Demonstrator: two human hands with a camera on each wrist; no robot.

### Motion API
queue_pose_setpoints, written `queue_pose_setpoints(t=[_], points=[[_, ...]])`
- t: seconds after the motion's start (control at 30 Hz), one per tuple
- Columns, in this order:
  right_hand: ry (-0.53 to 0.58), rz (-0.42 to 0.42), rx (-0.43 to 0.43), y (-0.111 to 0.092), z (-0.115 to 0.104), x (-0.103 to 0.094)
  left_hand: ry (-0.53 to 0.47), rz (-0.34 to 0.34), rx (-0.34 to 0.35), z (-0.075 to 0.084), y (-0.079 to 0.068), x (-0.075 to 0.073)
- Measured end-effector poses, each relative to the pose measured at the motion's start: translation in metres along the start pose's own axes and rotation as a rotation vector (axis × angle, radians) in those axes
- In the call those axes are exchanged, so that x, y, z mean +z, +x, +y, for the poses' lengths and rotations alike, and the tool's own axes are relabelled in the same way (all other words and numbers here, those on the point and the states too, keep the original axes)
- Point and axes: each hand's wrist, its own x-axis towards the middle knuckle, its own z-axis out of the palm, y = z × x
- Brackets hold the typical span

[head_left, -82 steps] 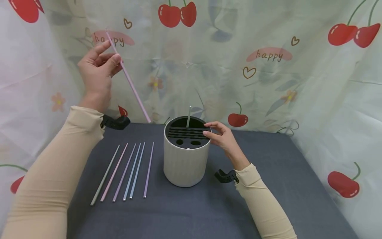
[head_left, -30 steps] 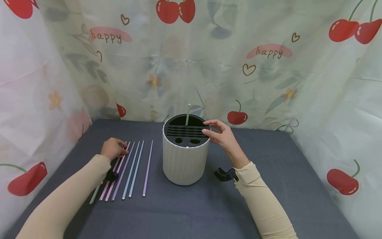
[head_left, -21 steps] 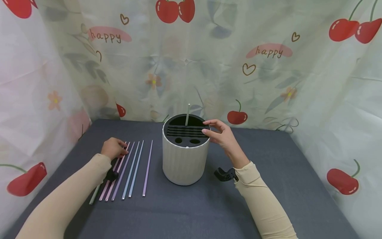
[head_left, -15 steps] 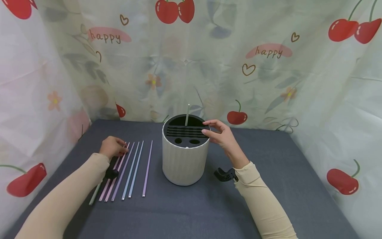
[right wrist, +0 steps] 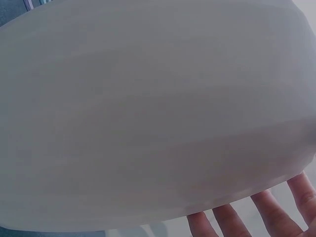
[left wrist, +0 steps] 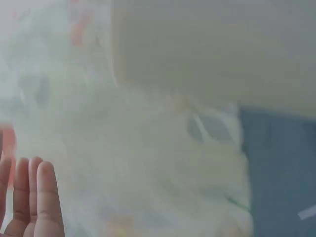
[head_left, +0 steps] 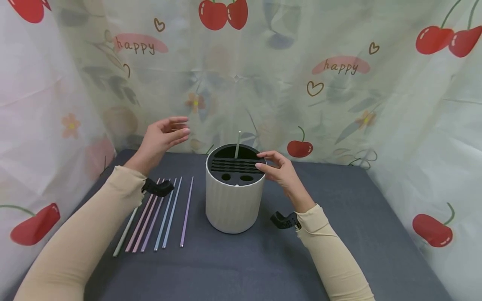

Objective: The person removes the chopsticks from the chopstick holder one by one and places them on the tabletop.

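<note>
In the head view, my left hand (head_left: 163,136) is raised above the back of the table, holding nothing, its fingers loosely extended. The left wrist view shows its straight fingers (left wrist: 48,197) against the curtain. Below that forearm, several coloured metallic chopsticks lie in a slanted row: a green one (head_left: 125,234), pink ones (head_left: 132,241), purple and blue (head_left: 173,213) ones, with a purple one (head_left: 186,213) apart. My right hand (head_left: 280,171) grips the right rim of a white ribbed utensil holder (head_left: 233,209) with a black slotted top. A pale green chopstick (head_left: 237,144) stands in its rear compartment.
A dark grey cloth (head_left: 339,234) covers the table. Curtains (head_left: 241,83) printed with cherries and flowers rise behind it and on both sides. Black wrist cameras (head_left: 158,187) hang under the forearms, the left one over the chopsticks' far ends.
My left hand earlier held a pink chopstick high, then laid it beside the other pink one. It has since let go and risen empty. My right hand has stayed on the holder.
</note>
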Motion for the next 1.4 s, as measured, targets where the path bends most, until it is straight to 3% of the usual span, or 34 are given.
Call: queue_pose_setpoints(t=[0.07,0.17,0.4,0.6,1.03,1.2,1.33,1.4], points=[[-0.002,0.001,0.006,0.0,0.0,0.0,-0.04,-0.061,0.028,0.011,0.0,0.017],[-0.001,0.002,0.013,0.001,0.0,0.001,-0.014,-0.144,0.031,0.021,0.0,0.04],[0.001,0.008,0.022,0.002,0.0,0.001,0.23,-0.284,0.001,0.019,0.006,0.075],[0.005,0.003,0.012,0.002,0.0,0.001,0.279,-0.339,-0.011,0.01,0.012,0.087],[0.002,0.006,0.011,0.0,-0.001,0.0,0.338,-0.33,-0.019,0.006,0.013,0.096],[0.004,0.001,0.009,-0.001,-0.001,-0.001,0.266,-0.305,0.03,0.014,0.013,0.095],[0.008,-0.004,0.009,-0.001,-0.001,-0.001,0.059,-0.222,0.135,0.034,0.017,0.085],[0.007,-0.005,0.005,-0.002,-0.002,-0.001,-0.092,-0.163,0.202,0.05,0.021,0.076]])
